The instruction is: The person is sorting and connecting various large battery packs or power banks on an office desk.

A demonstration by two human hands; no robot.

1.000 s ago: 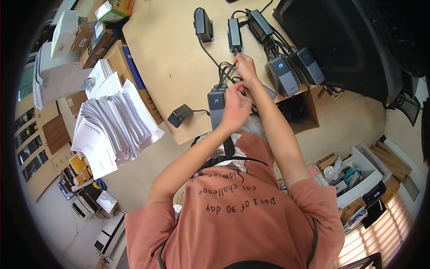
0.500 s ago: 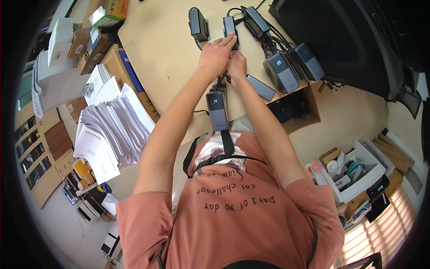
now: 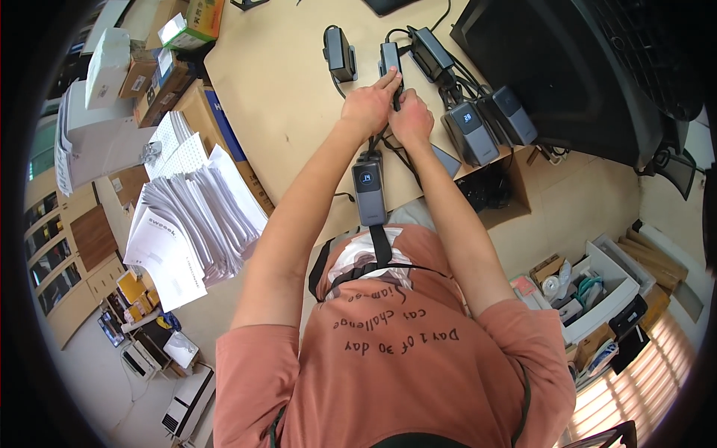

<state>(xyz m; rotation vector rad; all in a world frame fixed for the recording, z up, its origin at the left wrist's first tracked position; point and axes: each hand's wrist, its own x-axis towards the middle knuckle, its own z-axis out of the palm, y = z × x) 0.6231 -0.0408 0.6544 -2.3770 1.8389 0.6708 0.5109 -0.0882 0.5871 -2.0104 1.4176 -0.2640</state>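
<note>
My left hand (image 3: 366,107) lies at the near end of a slim grey power bank (image 3: 389,54), its fingertips across the case; its thumb is hidden. Close beside it, my right hand (image 3: 412,118) is curled around a black cable (image 3: 397,101) at the same end. Whether the plug sits in the port is covered by the fingers. Nearer my body, a power bank with a lit display (image 3: 369,196) stands with cables behind it. Another grey power bank (image 3: 447,162) lies partly behind my right forearm.
A dark power bank (image 3: 340,54) stands to the left. More power banks, one with a lit screen (image 3: 470,134), stand at right among tangled cables. A large black monitor (image 3: 553,82) borders the right side; paper stacks (image 3: 194,216) and boxes (image 3: 160,86) border the left.
The whole view has shifted slightly, with the table lower in it. My right hand has turned a little, and its curled fingers now show more beside the power bank.
</note>
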